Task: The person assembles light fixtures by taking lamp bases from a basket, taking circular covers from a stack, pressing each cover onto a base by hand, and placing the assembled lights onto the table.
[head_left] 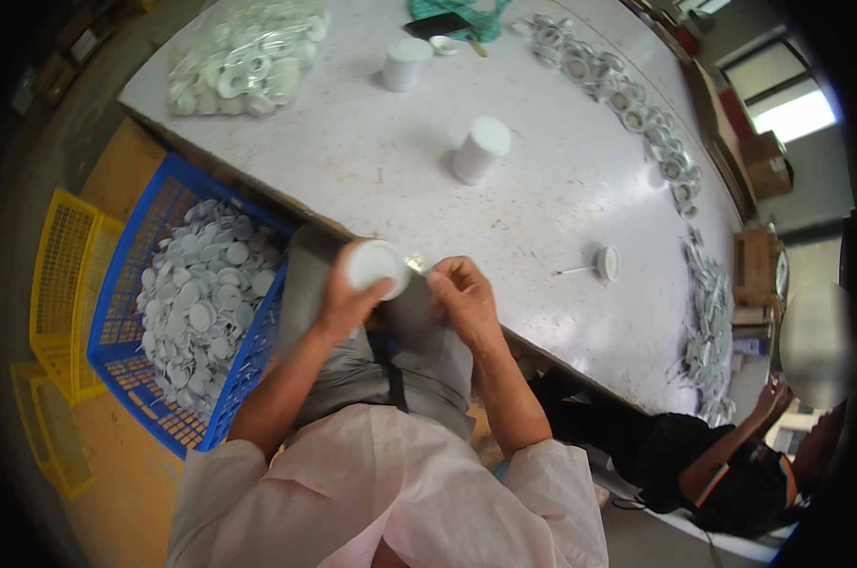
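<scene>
My left hand (pixel 338 303) is closed round a white round piece (pixel 375 267) with a flat disc-like top, held above my lap at the table's edge. Close by on its right, my right hand (pixel 464 295) has thumb and fingers pinched together. A small shiny gold-coloured bit (pixel 414 262) shows between the two hands, blurred. Whether the right fingers hold it or something else I cannot tell. Beyond the hands, two white cylinders with round tops, a nearer one (pixel 481 151) and a farther one (pixel 406 65), stand upright on the white table (pixel 381 166).
A blue basket (pixel 130 312) at my left holds many white discs (pixel 201 293); yellow crates (pixel 64 284) lie beyond. A clear bag of white rings (pixel 248 59) sits far left. Rows of round parts (pixel 618 90) line the far right. A white disc with a thin stem (pixel 609 264) lies nearer. Another person (pixel 722 464) sits right.
</scene>
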A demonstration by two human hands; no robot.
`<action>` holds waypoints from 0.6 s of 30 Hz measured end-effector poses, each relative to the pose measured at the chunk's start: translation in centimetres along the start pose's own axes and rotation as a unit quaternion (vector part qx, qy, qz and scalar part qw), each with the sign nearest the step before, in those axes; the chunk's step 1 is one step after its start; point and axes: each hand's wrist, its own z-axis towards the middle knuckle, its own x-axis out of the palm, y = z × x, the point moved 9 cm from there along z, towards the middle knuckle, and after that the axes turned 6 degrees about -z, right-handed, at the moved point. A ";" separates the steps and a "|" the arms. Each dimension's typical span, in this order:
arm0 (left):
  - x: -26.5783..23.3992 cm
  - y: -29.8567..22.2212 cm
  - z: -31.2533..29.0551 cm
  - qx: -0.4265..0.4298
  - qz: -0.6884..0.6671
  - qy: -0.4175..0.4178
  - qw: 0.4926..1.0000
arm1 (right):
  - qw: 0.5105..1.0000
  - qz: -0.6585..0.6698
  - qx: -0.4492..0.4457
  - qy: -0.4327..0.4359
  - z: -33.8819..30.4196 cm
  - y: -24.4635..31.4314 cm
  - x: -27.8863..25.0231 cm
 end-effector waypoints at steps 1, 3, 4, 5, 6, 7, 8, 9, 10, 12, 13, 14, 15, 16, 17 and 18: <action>-2.4 0.0 0.0 0.023 0.017 -0.027 0.999 | 0.995 -0.007 -0.073 -0.068 -0.1 1.1 -2.6; -7.7 -1.8 -1.0 0.049 -0.004 -0.108 0.993 | 0.948 -0.142 -0.133 -0.252 -0.3 2.1 -9.6; -11.2 -1.7 -1.7 0.044 0.000 -0.143 0.989 | 0.844 -0.268 -0.300 -0.355 -1.6 3.9 -13.0; -14.6 -1.7 -2.9 0.030 -0.003 -0.181 0.983 | 0.776 -0.332 -0.322 -0.428 -2.2 4.8 -15.9; -17.7 -1.6 -3.7 0.023 -0.017 -0.206 0.978 | 0.722 -0.340 -0.343 -0.495 -2.0 3.3 -20.2; -20.7 -2.1 -4.9 0.017 0.009 -0.249 0.968 | 0.657 -0.441 -0.321 -0.520 -1.1 2.0 -24.0; -23.0 -1.9 -5.4 -0.013 0.019 -0.285 0.958 | 0.650 -0.470 -0.267 -0.534 -0.4 -0.7 -29.3; -26.3 -1.3 -6.9 -0.041 0.035 -0.335 0.941 | 0.704 -0.422 -0.190 -0.538 0.5 -3.2 -32.9; -30.5 0.9 -7.9 -0.066 0.029 -0.351 0.934 | 0.772 -0.356 -0.096 -0.518 1.3 -6.2 -37.0; -38.2 7.6 -10.0 -0.099 0.012 -0.388 0.916 | 0.445 -0.808 -0.168 -0.349 2.0 -7.5 -38.6; -41.3 8.9 -12.5 -0.106 0.019 -0.418 0.902 | 0.476 -0.801 -0.140 -0.335 2.4 -7.9 -38.6; -42.0 9.5 -14.6 -0.120 -0.017 -0.456 0.882 | 0.682 -0.598 -0.129 -0.401 1.5 -7.4 -39.2; -43.0 9.7 -17.7 -0.129 -0.054 -0.499 0.856 | 0.832 -0.345 -0.093 -0.424 1.8 -8.1 -38.2; -45.2 9.0 -21.2 -0.120 -0.037 -0.522 0.843 | 0.844 -0.306 -0.098 -0.430 2.0 -6.3 -34.0; -46.7 9.9 -24.1 -0.132 -0.053 -0.540 0.830 | 0.845 -0.272 -0.101 -0.449 1.5 -4.3 -31.3; -47.7 11.4 -25.9 -0.147 -0.074 -0.547 0.821 | 0.844 -0.276 -0.109 -0.447 1.2 -3.7 -30.6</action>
